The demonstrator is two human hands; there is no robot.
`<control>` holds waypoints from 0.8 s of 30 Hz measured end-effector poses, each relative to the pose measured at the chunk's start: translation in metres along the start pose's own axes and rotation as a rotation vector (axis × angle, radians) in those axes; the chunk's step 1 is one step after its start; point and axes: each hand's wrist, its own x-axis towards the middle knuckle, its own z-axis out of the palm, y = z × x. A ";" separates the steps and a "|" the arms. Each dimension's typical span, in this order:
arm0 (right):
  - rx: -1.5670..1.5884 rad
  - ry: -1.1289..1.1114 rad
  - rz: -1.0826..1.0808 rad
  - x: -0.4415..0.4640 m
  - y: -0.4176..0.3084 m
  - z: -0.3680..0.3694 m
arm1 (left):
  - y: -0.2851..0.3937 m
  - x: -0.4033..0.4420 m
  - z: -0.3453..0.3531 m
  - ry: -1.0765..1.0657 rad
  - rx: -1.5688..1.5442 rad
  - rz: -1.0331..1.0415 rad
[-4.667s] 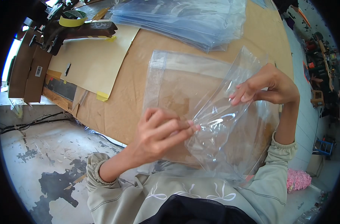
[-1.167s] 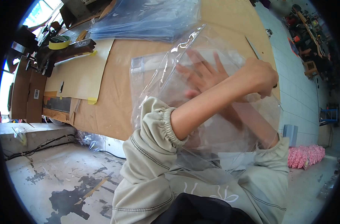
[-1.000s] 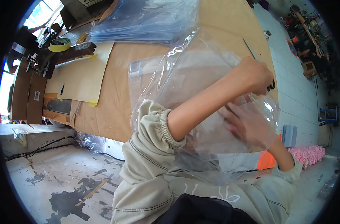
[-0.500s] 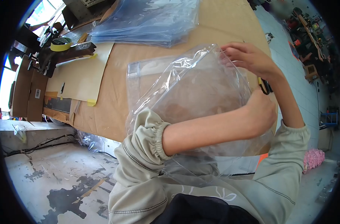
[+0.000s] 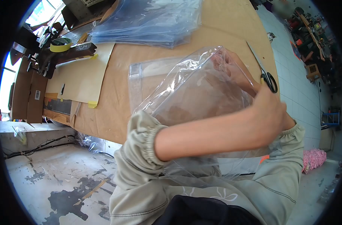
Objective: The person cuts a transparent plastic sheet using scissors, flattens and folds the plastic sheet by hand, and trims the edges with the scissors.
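Observation:
A clear plastic bag (image 5: 193,93) is raised and partly opened up over the table, its lower part draping toward my lap. My right hand (image 5: 235,71) is at the bag's upper right corner, its bent fingers bunched there and seen through the shiny film; it looks to be inside the bag. My left arm crosses in front of the bag to the right. At the bag's right side my left hand (image 5: 268,118) is closed, slightly blurred, apparently on the bag's edge; its fingertips are hidden. Scissors with black and yellow handles (image 5: 269,81) lie just beyond it.
A stack of clear plastic sheets or bags (image 5: 144,24) lies at the table's far side. On the left are a roll of yellow tape (image 5: 60,45) on a dark metal device, a beige board (image 5: 82,75) and a cardboard box (image 5: 32,88). The brown table (image 5: 235,22) ends at the right beside tiled floor.
My right hand has moved down and left, from outside the bag's corner to behind its film. My left hand has shifted slightly right. The scissors now show more fully.

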 end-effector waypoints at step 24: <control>-0.039 -0.449 -0.004 -0.027 -0.015 -0.042 | -0.161 -0.077 -0.002 -0.433 -0.952 -0.648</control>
